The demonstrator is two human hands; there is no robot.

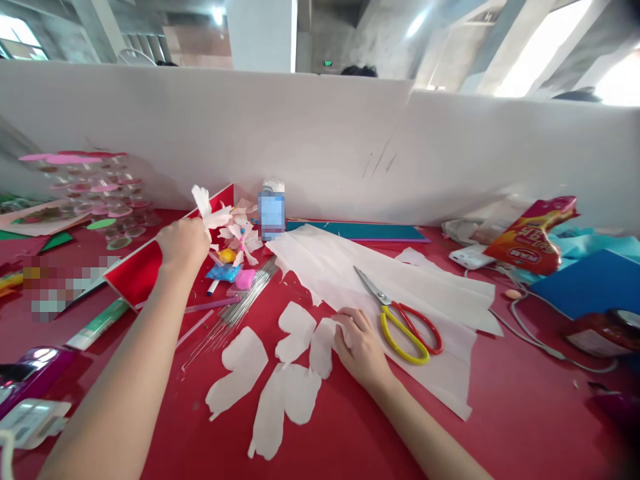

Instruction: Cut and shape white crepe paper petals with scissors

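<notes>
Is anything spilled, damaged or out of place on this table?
Nothing looks spilled. It's slightly untidy, though: the metal wires fan out unevenly, white paper cutouts lie scattered beside the right hand, and the large white sheet has a ragged edge facing the wires.

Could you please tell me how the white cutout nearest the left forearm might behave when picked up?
The cutout looks thin and papery, so probably light and floppy. Lying flat on the red table, it may slide rather than tip when pushed.

Counted: two hands (364, 348), one pair of scissors (382, 297), one red packet (530, 239). Petal-shaped paper cutouts (239, 370): at least four.
</notes>
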